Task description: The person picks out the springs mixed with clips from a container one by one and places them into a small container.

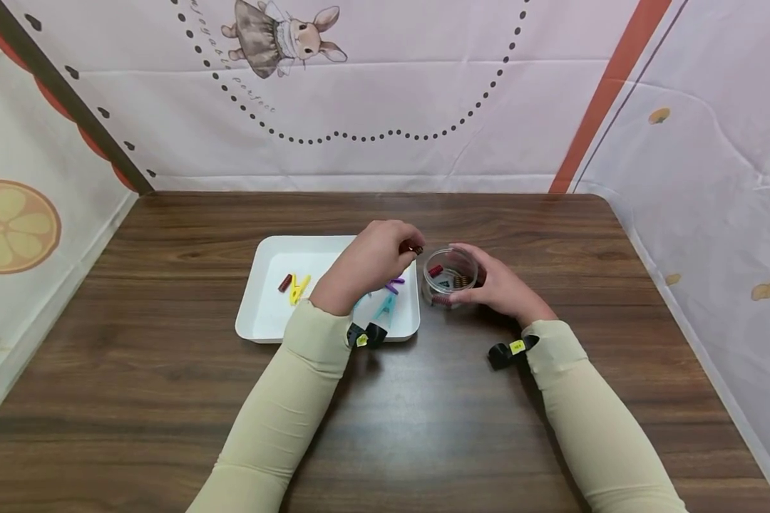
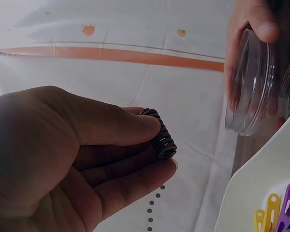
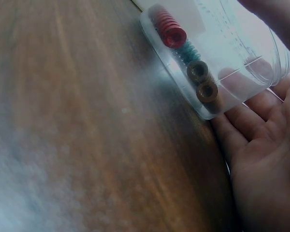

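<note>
Between the thumb and fingers of my left hand (image 1: 371, 262) is a dark brown coil spring (image 2: 160, 136), pinched above the tray's right edge, close to the jar. My right hand (image 1: 502, 286) curves round the side of a clear, open-topped jar (image 1: 426, 279) and holds it on the table. Inside the jar, the right wrist view shows a red spring (image 3: 168, 28), a teal spring (image 3: 187, 52) and two brown springs (image 3: 208, 92) near the bottom. A dark red spring (image 1: 285, 283) lies in the white tray (image 1: 263, 317).
Also in the tray are yellow clothespins (image 1: 299, 290), a purple clothespin (image 1: 393, 286) and a light blue clothespin (image 1: 386, 308). My left forearm covers part of the tray. The wooden table (image 1: 385, 427) meets printed cloth (image 1: 385, 92) at the back.
</note>
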A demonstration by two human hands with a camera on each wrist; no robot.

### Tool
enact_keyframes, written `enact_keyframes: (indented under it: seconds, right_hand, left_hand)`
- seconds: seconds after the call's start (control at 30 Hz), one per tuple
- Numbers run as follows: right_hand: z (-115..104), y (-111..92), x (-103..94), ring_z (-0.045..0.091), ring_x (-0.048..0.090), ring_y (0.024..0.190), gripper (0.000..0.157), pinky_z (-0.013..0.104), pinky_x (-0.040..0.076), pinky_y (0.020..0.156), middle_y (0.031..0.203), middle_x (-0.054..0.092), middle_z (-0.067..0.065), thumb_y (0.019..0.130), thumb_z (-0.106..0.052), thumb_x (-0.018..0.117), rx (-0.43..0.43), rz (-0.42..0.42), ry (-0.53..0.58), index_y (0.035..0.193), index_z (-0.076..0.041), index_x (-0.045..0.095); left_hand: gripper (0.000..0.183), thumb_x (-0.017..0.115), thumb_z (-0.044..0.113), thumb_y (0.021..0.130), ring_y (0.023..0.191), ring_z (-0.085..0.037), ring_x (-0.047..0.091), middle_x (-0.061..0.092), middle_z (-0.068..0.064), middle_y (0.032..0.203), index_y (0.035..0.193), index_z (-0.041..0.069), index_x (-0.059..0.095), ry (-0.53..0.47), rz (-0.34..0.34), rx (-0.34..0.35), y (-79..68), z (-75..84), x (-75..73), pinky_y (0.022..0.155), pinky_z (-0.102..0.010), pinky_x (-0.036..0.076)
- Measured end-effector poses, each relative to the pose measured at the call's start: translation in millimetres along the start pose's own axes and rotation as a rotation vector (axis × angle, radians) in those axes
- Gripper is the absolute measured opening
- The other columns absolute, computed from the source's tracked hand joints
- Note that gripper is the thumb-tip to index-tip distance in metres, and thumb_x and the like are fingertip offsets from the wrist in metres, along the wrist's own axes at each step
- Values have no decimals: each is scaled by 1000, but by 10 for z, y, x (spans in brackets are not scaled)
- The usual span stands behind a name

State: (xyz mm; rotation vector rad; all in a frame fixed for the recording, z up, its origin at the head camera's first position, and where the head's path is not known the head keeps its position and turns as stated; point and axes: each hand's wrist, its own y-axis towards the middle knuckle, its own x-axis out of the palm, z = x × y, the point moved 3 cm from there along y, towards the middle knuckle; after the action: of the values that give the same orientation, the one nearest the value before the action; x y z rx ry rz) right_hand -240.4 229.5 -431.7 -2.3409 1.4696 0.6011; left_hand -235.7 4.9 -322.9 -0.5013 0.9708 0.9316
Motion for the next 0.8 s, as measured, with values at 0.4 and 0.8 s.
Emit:
enact_keyframes:
  seconds: [0.4,0.8]
  right_hand:
    - [24,-3,20,22,45,132,87,53,34,111,144,48,1,76,-36,82,17,-1,-10,148,-30,34]
    - [7,-9,21,18,44,133,84,48,35,111,146,45,-3,77,-29,82,1,-4,47,146,-32,35]
  left_hand:
    - [22,55,10,95,83,-12,60,67,0,102,112,13,69,-19,-18,34,69,97,47,74,-25,51]
    - [24,55,13,96,86,-10,58,66,2,104,117,12,68,-47,-75,92,159,186,227,77,-24,50]
